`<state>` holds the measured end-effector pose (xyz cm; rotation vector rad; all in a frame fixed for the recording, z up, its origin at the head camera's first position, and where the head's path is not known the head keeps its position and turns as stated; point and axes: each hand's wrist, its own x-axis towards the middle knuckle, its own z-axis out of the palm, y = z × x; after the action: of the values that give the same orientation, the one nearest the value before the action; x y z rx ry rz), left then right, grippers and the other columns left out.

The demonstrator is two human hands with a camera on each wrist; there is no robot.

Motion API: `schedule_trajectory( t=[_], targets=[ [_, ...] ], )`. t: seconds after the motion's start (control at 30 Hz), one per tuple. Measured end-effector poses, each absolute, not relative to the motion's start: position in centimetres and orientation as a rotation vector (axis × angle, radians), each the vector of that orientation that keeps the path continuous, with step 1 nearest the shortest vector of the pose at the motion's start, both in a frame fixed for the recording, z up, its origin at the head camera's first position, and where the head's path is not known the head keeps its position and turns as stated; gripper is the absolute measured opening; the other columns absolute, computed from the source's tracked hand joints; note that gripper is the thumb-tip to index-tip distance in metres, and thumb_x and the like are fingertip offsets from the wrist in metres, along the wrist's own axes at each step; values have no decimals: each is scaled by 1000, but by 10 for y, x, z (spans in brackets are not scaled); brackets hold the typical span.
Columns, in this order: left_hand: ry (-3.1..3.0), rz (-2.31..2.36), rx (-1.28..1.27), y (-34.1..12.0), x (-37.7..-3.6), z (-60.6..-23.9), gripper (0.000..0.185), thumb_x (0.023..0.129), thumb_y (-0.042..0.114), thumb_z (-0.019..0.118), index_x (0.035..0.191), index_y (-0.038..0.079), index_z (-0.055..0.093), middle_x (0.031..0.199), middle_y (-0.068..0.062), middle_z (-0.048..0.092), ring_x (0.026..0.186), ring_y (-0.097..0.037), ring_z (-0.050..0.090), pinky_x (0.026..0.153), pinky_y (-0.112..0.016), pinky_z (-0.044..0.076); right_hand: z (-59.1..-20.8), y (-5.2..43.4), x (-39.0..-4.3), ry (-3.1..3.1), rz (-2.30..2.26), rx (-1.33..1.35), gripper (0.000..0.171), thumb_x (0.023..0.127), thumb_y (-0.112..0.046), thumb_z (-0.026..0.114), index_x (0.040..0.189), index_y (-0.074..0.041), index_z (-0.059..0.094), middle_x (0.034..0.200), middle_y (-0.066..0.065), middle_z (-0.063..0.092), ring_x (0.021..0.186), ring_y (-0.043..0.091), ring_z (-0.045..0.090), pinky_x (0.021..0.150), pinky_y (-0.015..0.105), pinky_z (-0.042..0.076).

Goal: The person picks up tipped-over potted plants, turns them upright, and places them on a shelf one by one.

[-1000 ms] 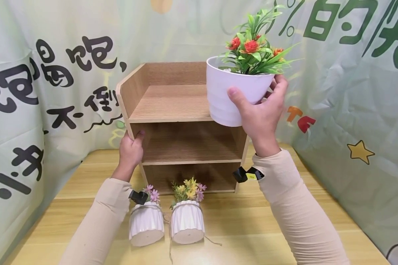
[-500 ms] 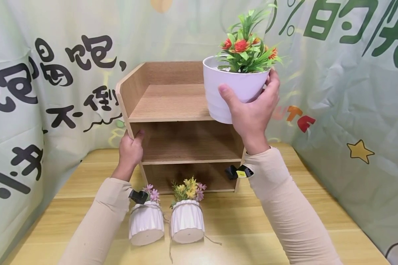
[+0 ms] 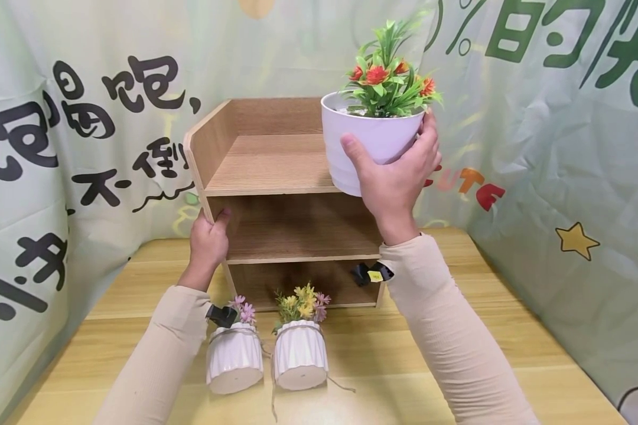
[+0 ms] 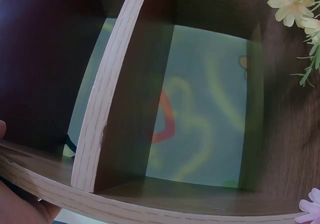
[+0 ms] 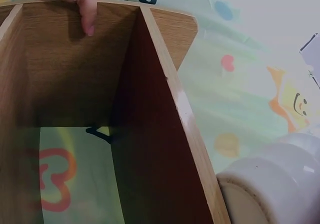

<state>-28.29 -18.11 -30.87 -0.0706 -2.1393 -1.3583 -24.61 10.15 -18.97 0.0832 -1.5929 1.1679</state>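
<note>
White round plastic pot (image 3: 369, 139) with green leaves and red-orange artificial flowers (image 3: 388, 79) sits in the upper middle of the head view, held in the air by the right hand (image 3: 396, 177). That hand's thumb lies across the pot's near wall and its fingers curl round the far side, so the pot rests above and in front of the palm. The pot stands upright, rim up, its long axis vertical, the plant pointing toward the top of the frame. Its base hangs over the right end of the top tray of the three-tier wooden shelf unit (image 3: 276, 171); whether it touches the board cannot be told.

The left hand (image 3: 210, 239) grips the shelf unit's left side panel at middle height, thumb hooked inside the middle compartment. All three tiers show bare boards.

In the lower middle of the frame two small white ribbed ceramic pots stand side by side on the light wooden table (image 3: 510, 354), one with pink flowers (image 3: 235, 357), one with yellow flowers (image 3: 300, 354).
</note>
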Motion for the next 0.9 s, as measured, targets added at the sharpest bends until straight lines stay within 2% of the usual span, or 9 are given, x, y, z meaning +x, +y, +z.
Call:
schedule_trajectory(
  t=[0.2, 0.37, 0.6, 0.9],
  targets=[
    [-2139, -1361, -66, -181, -283, -309, 35, 98, 21, 53, 121, -6, 55, 124, -30, 57, 117, -44, 51, 102, -53, 36, -192, 98, -249, -1600, 1105, 76, 111, 65, -57, 81, 145, 2, 33, 146, 10, 39, 127, 17, 31, 103, 26, 24],
    [-2142, -1361, -62, -181, -282, -309, 37, 99, 23, 53, 121, -6, 55, 125, -30, 57, 119, -43, 50, 102, -53, 35, -194, 92, -252, -1600, 1055, 46, 109, 69, -58, 78, 146, 2, 30, 147, 10, 36, 131, 14, 29, 107, 25, 20],
    [-2138, -1359, -67, -180, -282, -310, 37, 99, 24, 52, 119, -6, 55, 124, -30, 58, 118, -42, 51, 102, -51, 35, -197, 86, -256, -1588, 1003, 10, 109, 72, -64, 72, 147, 2, 28, 148, 11, 34, 132, 16, 26, 107, 27, 19],
    [-2130, -1364, -69, -181, -282, -310, 37, 99, 23, 52, 120, -7, 55, 121, -30, 59, 115, -43, 52, 101, -51, 36, -198, 83, -264, -1550, 958, 55, 106, 76, -60, 71, 145, 8, 27, 149, 20, 28, 136, 22, 24, 111, 30, 17]
  ],
)
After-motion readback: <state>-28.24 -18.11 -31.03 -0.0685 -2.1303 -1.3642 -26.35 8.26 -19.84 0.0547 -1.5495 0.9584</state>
